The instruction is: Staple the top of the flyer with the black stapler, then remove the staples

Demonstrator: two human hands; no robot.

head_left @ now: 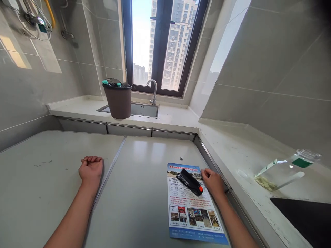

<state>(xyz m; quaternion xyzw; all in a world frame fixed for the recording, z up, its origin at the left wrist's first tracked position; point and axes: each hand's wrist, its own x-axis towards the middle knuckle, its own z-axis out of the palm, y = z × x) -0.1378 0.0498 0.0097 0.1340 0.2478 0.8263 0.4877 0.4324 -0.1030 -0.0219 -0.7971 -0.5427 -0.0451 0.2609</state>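
My left hand (pixel 91 168) rests palm up on the light table, left of the seam, with its fingers curled in and nothing visible in them. At the right edge of a printed flyer (pixel 181 198), my right hand (pixel 213 182) lies with fingers bent; its fingertips are beside the flyer's upper edge, and I cannot tell whether they touch it. A black stapler (pixel 190 182) with an orange-red end lies slantwise on top of the flyer, covering part of the text. Just above the flyer sit small metal staples (pixel 181 158) on the table.
Behind the table (pixel 139 165), a brown bin (pixel 118 101) with a dark bag stands on the counter before the sink (pixel 144 110) and faucet (pixel 154 91). On the right counter are a clear glass jar (pixel 287 170) and a black panel (pixel 305 217).
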